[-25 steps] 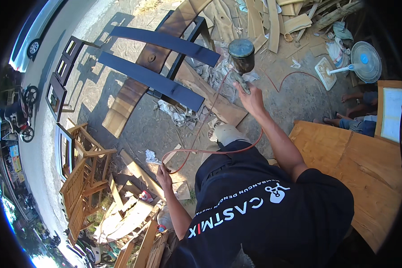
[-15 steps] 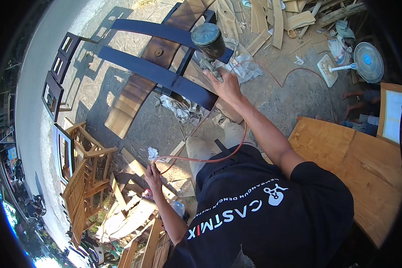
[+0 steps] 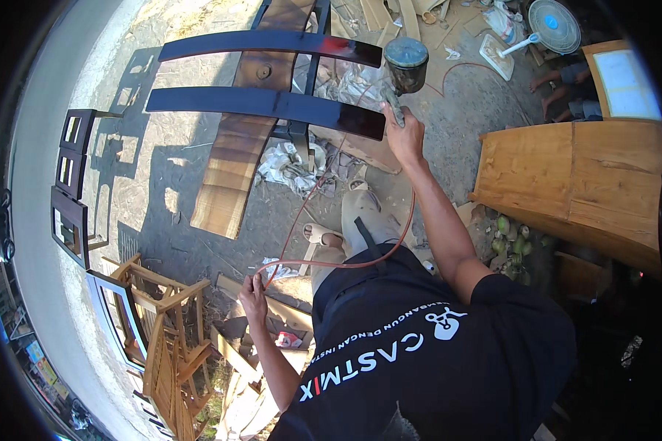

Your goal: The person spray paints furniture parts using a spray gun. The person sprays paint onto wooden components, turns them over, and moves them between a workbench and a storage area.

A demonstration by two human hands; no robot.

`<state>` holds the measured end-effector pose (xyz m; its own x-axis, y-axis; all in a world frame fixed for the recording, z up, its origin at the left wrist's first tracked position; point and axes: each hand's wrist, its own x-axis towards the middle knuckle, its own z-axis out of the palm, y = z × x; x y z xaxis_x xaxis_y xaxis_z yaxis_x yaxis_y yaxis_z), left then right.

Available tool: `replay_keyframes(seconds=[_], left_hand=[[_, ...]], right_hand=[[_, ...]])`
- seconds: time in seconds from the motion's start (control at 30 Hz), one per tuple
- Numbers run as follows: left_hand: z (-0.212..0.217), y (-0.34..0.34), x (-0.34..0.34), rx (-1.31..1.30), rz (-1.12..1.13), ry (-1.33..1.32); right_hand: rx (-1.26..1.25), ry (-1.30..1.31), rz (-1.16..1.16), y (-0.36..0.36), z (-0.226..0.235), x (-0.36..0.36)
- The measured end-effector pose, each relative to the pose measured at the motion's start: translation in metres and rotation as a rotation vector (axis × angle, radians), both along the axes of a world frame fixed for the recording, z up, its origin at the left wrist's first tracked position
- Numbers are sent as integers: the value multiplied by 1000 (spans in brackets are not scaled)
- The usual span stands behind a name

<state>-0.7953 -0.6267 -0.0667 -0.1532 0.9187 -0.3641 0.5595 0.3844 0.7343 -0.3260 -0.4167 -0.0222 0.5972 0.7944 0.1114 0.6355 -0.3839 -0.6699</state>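
My right hand (image 3: 404, 136) is stretched forward and grips a spray gun (image 3: 403, 70) with a round dark cup on top. The gun sits at the right ends of two long dark glossy boards (image 3: 265, 103) that lie side by side on a stand. My left hand (image 3: 252, 294) hangs low at my side and holds a thin reddish hose (image 3: 324, 261). The hose loops across my body up toward the gun.
A brown stained plank (image 3: 232, 169) lies under the boards, with crumpled rags (image 3: 290, 165) beside it. A light wooden cabinet (image 3: 574, 176) stands at right. Dark frames (image 3: 70, 176) and wooden chair frames (image 3: 165, 338) stand at left. A fan (image 3: 552, 22) and another person's feet (image 3: 559, 95) are at far right.
The view has swung so the boards lie more level and nearer. My right hand with the spray gun moved from beyond the boards to their right ends. My left hand keeps the hose.
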Motion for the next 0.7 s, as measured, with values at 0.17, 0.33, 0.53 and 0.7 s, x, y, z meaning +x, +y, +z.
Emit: replay_keyframes(seconds=[0.17, 0.33, 0.53, 0.7], left_hand=[[-6, 5, -26, -18, -51, -15], [-3, 19, -32, -42, -90, -8], [7, 28, -32, -40, -54, -11], [14, 29, -31, -14, 23, 12]], right_hand=[[-64, -32, -102, -13, 9, -16], [-45, -52, -82, 11, -1, -21], [10, -11, 55, 63, -3, -52], [51, 53, 184, 100, 0, -85]])
